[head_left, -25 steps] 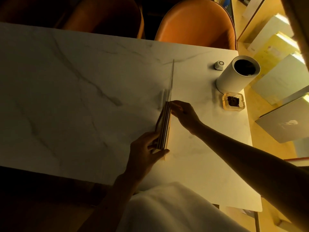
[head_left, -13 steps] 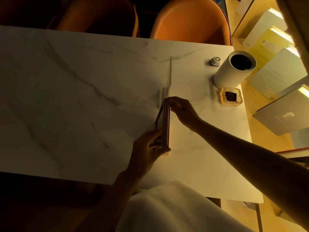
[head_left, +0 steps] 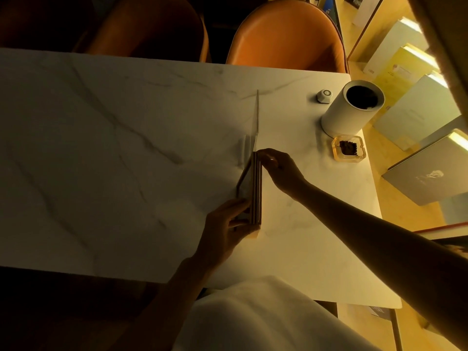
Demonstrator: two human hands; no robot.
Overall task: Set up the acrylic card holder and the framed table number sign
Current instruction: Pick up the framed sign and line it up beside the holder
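The framed table number sign [head_left: 255,191] stands on edge on the marble table [head_left: 101,160], seen from above as a thin wooden strip. My left hand [head_left: 222,231] grips its near end, fingers on the left face. My right hand [head_left: 281,168] pinches its far top corner. Just beyond it the clear acrylic card holder [head_left: 254,122] stands upright, its thin pane running away from me and its base by the frame's far end.
A white cylinder container [head_left: 347,115], a small white puck [head_left: 324,96] and an amber ashtray [head_left: 349,148] sit at the table's right end. Two orange chairs [head_left: 286,36] stand behind the table. Books lie on the floor at right.
Both hands keep the same hold on the frame. The frame has hardly shifted; only the camera view has moved slightly.
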